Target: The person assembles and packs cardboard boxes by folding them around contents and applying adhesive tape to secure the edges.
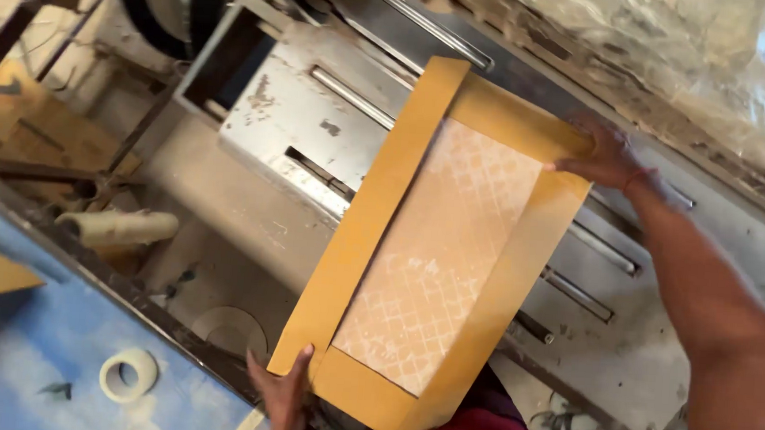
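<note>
Grey metal machine bed [317,122] w/ slots & steel rods fills the middle, worn and scratched. Over it, tilted, is a long tile package [438,245]: pale patterned tile face showing in the centre, mustard-yellow cardboard flaps folded over all four edges. Blue bench [56,346] sits lower left. R hand [603,156] lies flat, fingers spread, pressing the far cardboard flap. L hand [283,395] grips the near corner from below, thumb up along the edge. Cream tube [121,226] lies left of machine; small white tape roll [128,375] on the bench, well apart from both hands.
</note>
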